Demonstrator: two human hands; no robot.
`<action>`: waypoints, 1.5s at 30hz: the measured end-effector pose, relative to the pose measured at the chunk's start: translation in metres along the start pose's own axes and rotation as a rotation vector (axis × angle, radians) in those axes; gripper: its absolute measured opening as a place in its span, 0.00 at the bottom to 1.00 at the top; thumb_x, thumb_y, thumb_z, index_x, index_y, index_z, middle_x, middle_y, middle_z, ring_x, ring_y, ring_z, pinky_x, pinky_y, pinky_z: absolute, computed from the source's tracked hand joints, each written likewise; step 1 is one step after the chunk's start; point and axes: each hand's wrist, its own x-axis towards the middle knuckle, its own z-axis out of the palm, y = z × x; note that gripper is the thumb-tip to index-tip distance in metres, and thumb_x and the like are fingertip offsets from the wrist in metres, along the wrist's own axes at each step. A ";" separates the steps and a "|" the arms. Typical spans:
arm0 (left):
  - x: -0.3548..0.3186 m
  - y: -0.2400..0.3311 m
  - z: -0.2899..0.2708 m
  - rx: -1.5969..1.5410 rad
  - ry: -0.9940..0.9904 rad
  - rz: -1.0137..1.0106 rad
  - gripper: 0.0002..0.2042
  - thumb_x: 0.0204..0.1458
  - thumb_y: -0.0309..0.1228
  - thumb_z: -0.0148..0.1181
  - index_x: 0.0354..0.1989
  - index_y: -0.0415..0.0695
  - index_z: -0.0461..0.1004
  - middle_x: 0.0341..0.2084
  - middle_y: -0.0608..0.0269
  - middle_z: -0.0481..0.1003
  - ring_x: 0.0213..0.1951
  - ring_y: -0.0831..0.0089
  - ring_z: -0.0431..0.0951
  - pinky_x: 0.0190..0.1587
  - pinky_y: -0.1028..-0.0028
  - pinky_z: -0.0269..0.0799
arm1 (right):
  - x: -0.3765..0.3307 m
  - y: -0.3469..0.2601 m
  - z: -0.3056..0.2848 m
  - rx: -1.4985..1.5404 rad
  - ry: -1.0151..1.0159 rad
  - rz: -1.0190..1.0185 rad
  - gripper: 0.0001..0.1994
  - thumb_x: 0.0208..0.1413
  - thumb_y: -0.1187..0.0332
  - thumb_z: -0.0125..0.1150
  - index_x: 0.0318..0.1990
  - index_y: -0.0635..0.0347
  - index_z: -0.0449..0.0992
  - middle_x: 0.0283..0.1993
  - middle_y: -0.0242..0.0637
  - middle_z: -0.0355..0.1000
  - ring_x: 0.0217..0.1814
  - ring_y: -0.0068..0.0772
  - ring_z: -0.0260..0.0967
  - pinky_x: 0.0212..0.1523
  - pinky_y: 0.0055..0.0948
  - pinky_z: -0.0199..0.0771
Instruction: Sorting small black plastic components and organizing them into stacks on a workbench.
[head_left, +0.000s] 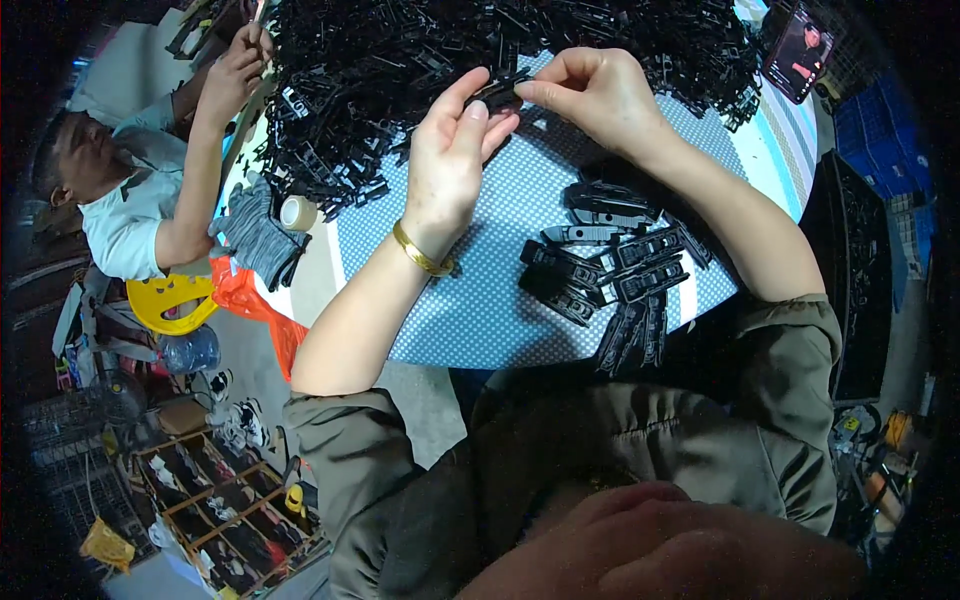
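Note:
My left hand (447,165), a gold bangle on its wrist, holds a small black plastic part (502,94) between thumb and fingers. From the other side my right hand (598,97) pinches the same part with thumb and index finger. Its exact kind is too dark to make out. Just beyond both hands lies a large heap of black plastic parts (375,60). Nearer to me, below my right hand, several long black clip-like pieces (640,260) lie in a smaller pile on the dotted blue-grey tablecloth (440,320).
Left on the table are a grey glove (258,228) and a roll of tape (297,213). Another person (150,195) sits at the left edge. A phone (800,55) stands at the far right. Beside the table are a yellow stool (165,305) and blue crates (880,130).

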 end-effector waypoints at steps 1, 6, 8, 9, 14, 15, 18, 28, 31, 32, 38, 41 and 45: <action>0.000 0.000 0.000 0.016 0.002 0.009 0.19 0.55 0.26 0.41 0.54 0.32 0.53 0.41 0.52 0.68 0.43 0.71 0.71 0.47 0.76 0.70 | 0.000 0.000 0.001 0.005 0.010 -0.013 0.10 0.42 0.64 0.65 0.26 0.63 0.76 0.20 0.29 0.71 0.21 0.14 0.64 0.22 0.16 0.63; -0.002 0.003 0.003 0.153 -0.002 0.018 0.20 0.54 0.25 0.45 0.54 0.32 0.54 0.36 0.53 0.70 0.36 0.72 0.74 0.40 0.78 0.73 | -0.001 0.000 -0.002 -0.186 -0.022 -0.197 0.13 0.42 0.61 0.64 0.21 0.62 0.74 0.17 0.32 0.70 0.17 0.19 0.65 0.18 0.18 0.63; -0.002 0.007 0.003 0.192 -0.019 0.016 0.20 0.53 0.24 0.46 0.54 0.32 0.54 0.34 0.53 0.71 0.33 0.71 0.75 0.37 0.79 0.74 | 0.000 -0.006 -0.006 -0.517 -0.090 -0.233 0.17 0.39 0.55 0.64 0.18 0.61 0.72 0.14 0.34 0.68 0.14 0.22 0.64 0.16 0.19 0.61; -0.001 0.010 0.003 0.196 -0.043 -0.013 0.20 0.53 0.25 0.46 0.54 0.32 0.54 0.32 0.52 0.71 0.31 0.71 0.76 0.34 0.79 0.74 | 0.002 -0.004 -0.009 -0.546 -0.065 -0.262 0.21 0.39 0.49 0.63 0.15 0.59 0.71 0.11 0.32 0.66 0.12 0.21 0.63 0.15 0.20 0.60; -0.007 0.007 0.006 0.110 -0.183 -0.110 0.22 0.54 0.26 0.45 0.55 0.32 0.50 0.30 0.52 0.71 0.28 0.70 0.77 0.31 0.79 0.74 | 0.035 0.006 -0.041 -0.085 -0.262 0.035 0.14 0.48 0.57 0.59 0.29 0.61 0.75 0.22 0.31 0.70 0.28 0.21 0.69 0.28 0.18 0.69; -0.007 0.001 0.008 0.112 -0.200 -0.110 0.21 0.54 0.26 0.45 0.55 0.33 0.50 0.29 0.53 0.72 0.29 0.70 0.77 0.32 0.79 0.74 | 0.039 -0.005 -0.044 -0.076 -0.155 0.116 0.13 0.44 0.59 0.59 0.28 0.61 0.76 0.25 0.36 0.71 0.29 0.30 0.70 0.32 0.26 0.69; -0.005 -0.010 0.007 0.146 -0.249 -0.167 0.21 0.55 0.26 0.44 0.55 0.33 0.51 0.29 0.54 0.72 0.31 0.71 0.76 0.34 0.79 0.74 | 0.056 0.017 -0.029 -0.346 0.163 -0.283 0.10 0.43 0.63 0.57 0.25 0.62 0.77 0.26 0.41 0.73 0.28 0.40 0.70 0.32 0.32 0.70; -0.003 -0.009 0.006 -0.019 -0.206 -0.197 0.19 0.57 0.28 0.39 0.54 0.32 0.51 0.35 0.49 0.69 0.36 0.66 0.75 0.39 0.76 0.74 | 0.102 0.029 0.006 -0.342 0.119 -0.295 0.09 0.44 0.65 0.58 0.28 0.61 0.76 0.30 0.43 0.73 0.24 0.40 0.70 0.28 0.31 0.70; -0.003 -0.004 0.000 -0.168 -0.138 -0.204 0.18 0.57 0.28 0.37 0.54 0.31 0.51 0.40 0.48 0.66 0.40 0.62 0.74 0.43 0.73 0.72 | 0.074 0.013 -0.011 0.328 -0.079 0.002 0.11 0.50 0.64 0.55 0.33 0.64 0.74 0.29 0.39 0.73 0.25 0.29 0.69 0.29 0.25 0.69; -0.001 -0.002 0.001 -0.223 -0.130 -0.206 0.18 0.58 0.28 0.35 0.54 0.31 0.52 0.41 0.47 0.66 0.42 0.60 0.72 0.45 0.71 0.71 | 0.061 0.004 -0.019 0.522 -0.074 0.065 0.12 0.51 0.64 0.54 0.34 0.65 0.74 0.28 0.36 0.72 0.25 0.25 0.68 0.29 0.22 0.68; -0.001 0.002 0.000 -0.358 -0.142 -0.156 0.16 0.58 0.28 0.34 0.52 0.31 0.53 0.43 0.46 0.65 0.45 0.57 0.70 0.49 0.67 0.69 | 0.017 0.014 -0.028 0.583 -0.324 -0.062 0.20 0.50 0.71 0.55 0.51 0.63 0.64 0.43 0.38 0.69 0.45 0.30 0.69 0.48 0.26 0.69; 0.001 -0.001 -0.002 -0.366 -0.124 -0.158 0.16 0.58 0.28 0.35 0.52 0.31 0.54 0.43 0.47 0.66 0.45 0.58 0.70 0.49 0.67 0.69 | 0.007 0.005 -0.026 0.450 -0.309 -0.112 0.18 0.47 0.74 0.58 0.48 0.63 0.67 0.42 0.38 0.70 0.45 0.27 0.68 0.47 0.25 0.68; 0.000 -0.001 -0.003 -0.347 -0.128 -0.142 0.16 0.58 0.29 0.36 0.51 0.32 0.57 0.43 0.48 0.67 0.44 0.61 0.71 0.50 0.67 0.68 | 0.002 0.008 -0.020 0.373 -0.278 -0.203 0.17 0.46 0.73 0.59 0.46 0.63 0.69 0.43 0.36 0.70 0.45 0.26 0.68 0.47 0.24 0.68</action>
